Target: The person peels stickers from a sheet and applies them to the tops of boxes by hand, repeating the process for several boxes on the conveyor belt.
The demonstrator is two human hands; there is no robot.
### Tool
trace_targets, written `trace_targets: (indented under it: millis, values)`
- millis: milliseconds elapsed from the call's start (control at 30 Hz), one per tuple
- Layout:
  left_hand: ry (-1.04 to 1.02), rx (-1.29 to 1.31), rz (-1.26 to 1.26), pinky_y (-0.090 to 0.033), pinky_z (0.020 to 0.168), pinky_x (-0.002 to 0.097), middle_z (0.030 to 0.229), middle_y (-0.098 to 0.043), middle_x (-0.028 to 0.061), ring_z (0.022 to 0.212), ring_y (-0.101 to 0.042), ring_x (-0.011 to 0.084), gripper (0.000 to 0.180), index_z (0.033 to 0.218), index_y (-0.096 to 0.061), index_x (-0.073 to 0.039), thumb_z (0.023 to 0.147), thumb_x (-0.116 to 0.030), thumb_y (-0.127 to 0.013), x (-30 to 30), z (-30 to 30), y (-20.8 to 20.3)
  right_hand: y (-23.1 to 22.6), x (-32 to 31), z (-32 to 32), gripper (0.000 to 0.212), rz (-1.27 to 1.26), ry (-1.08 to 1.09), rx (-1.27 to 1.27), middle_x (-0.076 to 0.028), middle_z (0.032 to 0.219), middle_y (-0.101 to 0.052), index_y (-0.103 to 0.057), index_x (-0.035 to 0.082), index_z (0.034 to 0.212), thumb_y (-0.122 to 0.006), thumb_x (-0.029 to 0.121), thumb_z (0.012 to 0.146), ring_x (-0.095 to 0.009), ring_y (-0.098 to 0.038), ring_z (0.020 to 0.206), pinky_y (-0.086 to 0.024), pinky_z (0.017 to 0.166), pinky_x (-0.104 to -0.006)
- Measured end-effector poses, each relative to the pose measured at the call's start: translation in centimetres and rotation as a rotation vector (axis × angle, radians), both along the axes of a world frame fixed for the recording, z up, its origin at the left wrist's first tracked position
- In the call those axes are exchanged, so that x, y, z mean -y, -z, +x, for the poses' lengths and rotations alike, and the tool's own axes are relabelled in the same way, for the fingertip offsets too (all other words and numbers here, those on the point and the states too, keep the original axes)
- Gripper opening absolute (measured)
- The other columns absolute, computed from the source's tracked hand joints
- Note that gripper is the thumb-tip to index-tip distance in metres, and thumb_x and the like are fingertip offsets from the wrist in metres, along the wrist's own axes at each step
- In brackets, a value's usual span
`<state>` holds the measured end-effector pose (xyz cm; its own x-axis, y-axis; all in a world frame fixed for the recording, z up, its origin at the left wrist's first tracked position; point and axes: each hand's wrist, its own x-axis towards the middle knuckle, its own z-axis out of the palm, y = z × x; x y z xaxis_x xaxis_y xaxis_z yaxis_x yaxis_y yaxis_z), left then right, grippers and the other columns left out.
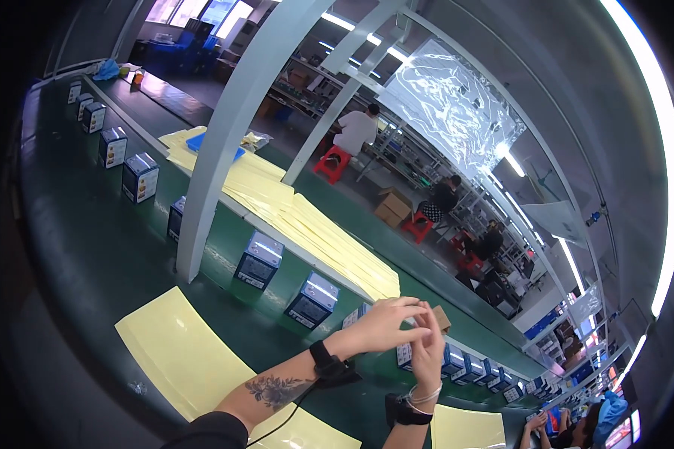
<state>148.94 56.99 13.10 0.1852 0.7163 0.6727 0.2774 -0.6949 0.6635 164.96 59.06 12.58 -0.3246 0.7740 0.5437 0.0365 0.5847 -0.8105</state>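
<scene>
A green conveyor surface point(127, 247) carries small boxes. Both hands, left hand point(382, 323) and right hand point(428, 348), meet, clamped on a small brown box point(441, 318), seemingly folding it. Closing it calls for a steady pinch.

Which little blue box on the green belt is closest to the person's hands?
The blue box poking out just behind the left hand. The hand partly covers it, while the next box up the belt stands clear of both hands.

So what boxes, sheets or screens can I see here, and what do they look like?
Small cartons: a row along the green belt, upright, dark blue with pale tops.
Yellow sheets: fanned stack beyond the belt, flat.
Yellow sheet: flat, left of the left hand.
Brown cardboard box: open, on the floor.
Screen: lower right, bright, blurred.
</scene>
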Motion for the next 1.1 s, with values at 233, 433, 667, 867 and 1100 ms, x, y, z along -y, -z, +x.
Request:
trace_targets:
  millis: [233,433,667,867,1100]
  values:
    - [0.229,-0.172,0.301,-0.018,0.111,0.0498,0.150,-0.014,0.0272,0.139,-0.011,0.0442,0.101,0.146,-0.021,-0.004,0.072,-0.048,-0.074,10.2,0.8,-4.8,-3.8,8.9,-0.2,0.131,0.309,-0.193,-0.200,-0.029,0.149,-0.017,0.001,0.007,0.149,-0.079,0.056,0.057,-0.041,-0.029,0.134,-0.026,0.108,-0.0479]
    - [0.380,-0.197,0.381,-0.010,0.112,0.0552,0.152,-0.006,0.0248,0.139,-0.004,0.0481,0.117,0.147,-0.017,-0.005,0.059,-0.051,-0.080,12.4,0.8,-6.3,-3.3,9.3,3.0,0.143,0.480,-0.525,-0.171,-0.029,0.151,0.003,0.006,0.026,0.149,-0.083,0.059,0.043,-0.049,-0.014,0.137,-0.025,0.106,-0.0582]
    - [0.683,-0.102,0.226,-0.006,0.110,0.0589,0.153,0.004,0.0236,0.138,0.010,0.0475,0.117,0.150,-0.005,-0.014,0.067,-0.058,-0.074,9.0,1.0,-5.1,-5.2,9.5,4.0,0.140,0.468,-0.501,0.025,-0.030,0.150,0.010,0.007,0.033,0.148,-0.087,0.051,0.046,-0.052,-0.008,0.137,-0.022,0.105,-0.0618]
    - [1.614,0.921,-0.110,-0.002,0.103,0.0691,0.152,0.016,0.0191,0.132,0.032,0.0435,0.109,0.147,0.011,-0.034,0.074,-0.065,-0.064,9.7,0.4,-5.3,-6.1,11.5,4.9,0.131,-0.022,-1.035,-0.973,-0.022,0.153,0.007,0.010,0.035,0.147,-0.088,0.033,0.060,-0.047,-0.004,0.139,-0.020,0.104,-0.0683]
    - [1.404,0.822,-0.083,-0.042,0.083,0.0443,0.121,-0.045,0.0127,0.114,-0.044,0.0314,0.063,0.135,-0.038,-0.016,0.081,-0.028,-0.067,7.4,0.0,-4.2,-4.1,9.6,4.0,0.106,0.120,-0.684,-0.630,-0.022,0.127,-0.049,-0.008,0.012,0.148,-0.079,0.008,0.069,-0.042,-0.056,0.108,-0.045,0.089,-0.0630]
